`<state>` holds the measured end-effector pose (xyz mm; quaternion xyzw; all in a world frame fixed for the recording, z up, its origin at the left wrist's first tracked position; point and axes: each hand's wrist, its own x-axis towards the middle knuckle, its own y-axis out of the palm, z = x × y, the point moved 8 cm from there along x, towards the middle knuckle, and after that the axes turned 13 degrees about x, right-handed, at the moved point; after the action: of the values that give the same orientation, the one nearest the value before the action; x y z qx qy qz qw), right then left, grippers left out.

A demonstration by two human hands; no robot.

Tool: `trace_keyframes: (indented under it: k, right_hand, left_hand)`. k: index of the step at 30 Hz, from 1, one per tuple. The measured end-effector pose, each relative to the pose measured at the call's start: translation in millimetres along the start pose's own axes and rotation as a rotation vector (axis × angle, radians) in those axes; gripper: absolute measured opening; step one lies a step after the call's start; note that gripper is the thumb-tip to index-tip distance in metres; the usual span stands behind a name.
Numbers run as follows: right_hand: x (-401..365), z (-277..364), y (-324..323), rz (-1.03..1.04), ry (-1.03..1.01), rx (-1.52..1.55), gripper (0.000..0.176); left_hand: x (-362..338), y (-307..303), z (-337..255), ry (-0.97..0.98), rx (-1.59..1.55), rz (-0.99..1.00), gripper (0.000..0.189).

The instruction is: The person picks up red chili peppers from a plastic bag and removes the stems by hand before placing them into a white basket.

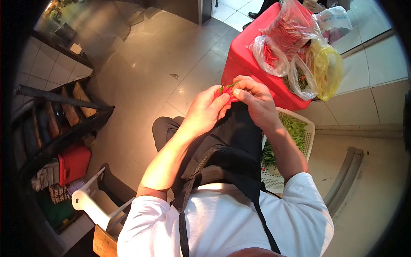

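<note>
The red box bears bags, some holding red peppers. Near it, below the right forearm, a white basket holds greens. Over the black apron, the left hand and right hand meet, both grasping the chilies, which lie between their thumbs and fingers, green stems at the far side.

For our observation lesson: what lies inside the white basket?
Green leafy stems lie inside the white basket; the right forearm covers part of it, so whatever lies beneath is hidden.
</note>
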<state>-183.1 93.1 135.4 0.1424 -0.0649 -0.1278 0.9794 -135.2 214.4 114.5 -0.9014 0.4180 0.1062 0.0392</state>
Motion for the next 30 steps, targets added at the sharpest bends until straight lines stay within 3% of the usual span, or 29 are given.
trace_keyframes:
  k: [1,5,8,13,15,18,20,24,28,30]
  right_hand:
    - [-1.3,-0.9,-0.6,-0.043,-0.010,0.009,0.011]
    - [-17.7,42.1,33.3,-0.105,-0.710,-0.983,0.010]
    - [-15.1,39.1,37.1,-0.078,-0.755,-1.134,0.009]
    - [-6.4,42.3,21.1,-0.077,-0.650,-1.215,0.008]
    - [-3.4,46.9,0.3,-0.081,-0.640,-1.171,0.004]
    - [3.2,63.9,-65.7,-0.267,-0.526,-1.214,0.007]
    - [2.3,72.0,-135.5,-0.520,-0.473,-1.287,0.009]
    - [-2.4,64.2,-253.4,-0.611,-0.341,-1.462,0.012]
    - [1.4,60.8,-236.3,-0.615,-0.358,-1.396,0.022]
    - [4.3,52.0,-181.4,-0.462,-0.253,-0.949,0.026]
  left_hand:
    - [1.7,-0.6,1.0,0.008,-0.003,-0.020,0.018]
    - [9.0,-4.4,7.9,0.060,0.081,-0.091,0.015]
    - [9.9,-6.6,9.3,0.079,0.204,-0.153,0.014]
    - [8.1,-16.6,12.9,0.048,0.400,-0.243,0.013]
    - [10.5,-18.6,19.3,0.027,0.271,-0.196,0.013]
    - [13.6,-20.7,22.3,-0.005,0.218,-0.142,0.014]
    - [13.4,-16.3,32.5,-0.065,-0.014,-0.080,0.015]
    - [9.4,-6.8,21.7,-0.102,-0.061,-0.003,0.023]
    - [13.4,-1.2,23.0,-0.069,-0.130,0.129,0.020]
    - [12.3,5.4,23.9,-0.088,-0.164,0.163,0.022]
